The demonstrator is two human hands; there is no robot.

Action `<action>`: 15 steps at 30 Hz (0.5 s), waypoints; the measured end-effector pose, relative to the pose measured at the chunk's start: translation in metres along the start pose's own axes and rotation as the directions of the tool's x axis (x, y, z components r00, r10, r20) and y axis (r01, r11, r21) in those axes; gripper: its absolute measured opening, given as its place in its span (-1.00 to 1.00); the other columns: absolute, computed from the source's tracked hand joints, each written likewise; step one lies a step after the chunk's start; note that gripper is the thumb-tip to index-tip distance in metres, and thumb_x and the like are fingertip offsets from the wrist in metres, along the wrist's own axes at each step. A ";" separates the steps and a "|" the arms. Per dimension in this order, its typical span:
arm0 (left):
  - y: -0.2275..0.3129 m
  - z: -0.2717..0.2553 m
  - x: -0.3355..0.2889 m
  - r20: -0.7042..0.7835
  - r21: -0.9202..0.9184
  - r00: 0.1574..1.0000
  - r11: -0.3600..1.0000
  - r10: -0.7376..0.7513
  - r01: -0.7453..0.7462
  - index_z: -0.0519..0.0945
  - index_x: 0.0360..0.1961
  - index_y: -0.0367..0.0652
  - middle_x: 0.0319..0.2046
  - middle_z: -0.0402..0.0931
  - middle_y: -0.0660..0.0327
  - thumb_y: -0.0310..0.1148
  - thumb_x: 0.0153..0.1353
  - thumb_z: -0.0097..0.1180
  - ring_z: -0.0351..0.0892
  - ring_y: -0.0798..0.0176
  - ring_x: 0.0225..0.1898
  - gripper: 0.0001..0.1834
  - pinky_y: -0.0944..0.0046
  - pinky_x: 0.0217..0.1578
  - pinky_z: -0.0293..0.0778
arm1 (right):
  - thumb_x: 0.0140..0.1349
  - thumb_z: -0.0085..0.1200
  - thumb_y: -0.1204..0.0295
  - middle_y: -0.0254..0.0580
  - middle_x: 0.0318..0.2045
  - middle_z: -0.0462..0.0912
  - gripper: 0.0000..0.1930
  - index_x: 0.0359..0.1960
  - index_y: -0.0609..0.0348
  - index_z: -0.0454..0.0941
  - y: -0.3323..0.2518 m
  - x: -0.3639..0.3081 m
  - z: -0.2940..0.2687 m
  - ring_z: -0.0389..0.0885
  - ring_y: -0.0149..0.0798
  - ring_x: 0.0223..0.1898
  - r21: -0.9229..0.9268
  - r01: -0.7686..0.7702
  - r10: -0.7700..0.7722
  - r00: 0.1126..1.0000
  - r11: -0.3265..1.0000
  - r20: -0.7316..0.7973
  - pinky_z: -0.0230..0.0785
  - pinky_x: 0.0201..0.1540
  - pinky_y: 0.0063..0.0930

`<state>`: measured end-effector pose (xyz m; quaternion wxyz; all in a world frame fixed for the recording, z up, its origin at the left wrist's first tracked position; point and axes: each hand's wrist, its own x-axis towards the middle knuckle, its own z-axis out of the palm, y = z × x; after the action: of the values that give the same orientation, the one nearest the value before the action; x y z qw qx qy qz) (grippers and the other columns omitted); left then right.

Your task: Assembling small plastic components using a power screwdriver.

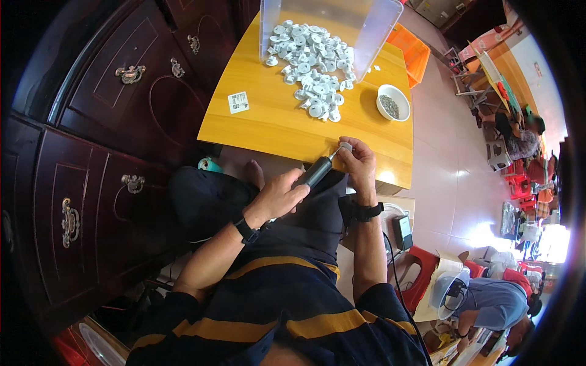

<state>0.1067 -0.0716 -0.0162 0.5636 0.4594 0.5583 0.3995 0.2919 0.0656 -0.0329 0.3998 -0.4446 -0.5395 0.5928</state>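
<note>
My left hand [279,196] is wrapped round the dark body of an electric screwdriver [318,172], which points up and to the right. Its thin bit meets a small white plastic part [346,146] pinched between the thumb and fingers of my right hand [358,160]. Both hands are over my lap, at the near edge of the yellow wooden table [262,131]. Fingers partly cover the small part, and I cannot make out a screw at the bit's tip. A heap of similar white plastic parts [314,67] lies farther back on the table.
A clear plastic bin [372,38] lies on its side behind the heap. To the right stands a white bowl [403,100] of small metal screws [389,107]. A white label [238,102] lies on the left. Dark cabinets [116,104] flank the table; other people sit far right.
</note>
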 end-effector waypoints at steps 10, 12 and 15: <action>0.012 -0.006 0.003 0.022 -0.134 0.999 0.990 -0.038 0.040 0.40 -0.42 -0.19 -0.60 0.45 0.28 -0.31 0.24 -0.03 0.47 0.41 -0.69 -0.82 0.41 -0.64 0.42 | 0.23 0.11 0.64 -0.37 -0.32 0.65 -0.78 -0.08 0.26 0.60 0.008 0.010 -0.003 0.59 -0.52 -0.28 0.012 0.043 -0.044 0.998 0.999 0.044 0.43 -0.17 -0.68; 0.010 -0.008 0.002 0.054 -0.170 0.997 0.983 -0.056 0.064 0.42 -0.40 -0.20 -0.59 0.46 0.27 -0.31 0.26 -0.03 0.48 0.41 -0.68 -0.82 0.42 -0.64 0.41 | 0.23 0.11 0.64 -0.37 -0.32 0.65 -0.78 -0.09 0.26 0.60 0.007 0.009 -0.002 0.58 -0.53 -0.27 -0.003 0.048 -0.047 0.998 0.999 0.040 0.42 -0.16 -0.68; 0.007 -0.008 0.003 0.090 -0.260 0.993 0.961 -0.071 0.092 0.42 -0.38 -0.20 -0.59 0.46 0.26 -0.30 0.29 -0.02 0.48 0.42 -0.68 -0.81 0.42 -0.64 0.41 | 0.23 0.11 0.65 -0.37 -0.31 0.65 -0.79 -0.09 0.26 0.61 0.007 0.010 -0.003 0.59 -0.53 -0.27 -0.008 0.055 -0.055 0.997 0.998 0.045 0.43 -0.15 -0.67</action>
<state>0.0989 -0.0667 -0.0095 0.6574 0.3725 0.4959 0.4279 0.2922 0.0751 -0.0414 0.4016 -0.4182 -0.5632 0.5888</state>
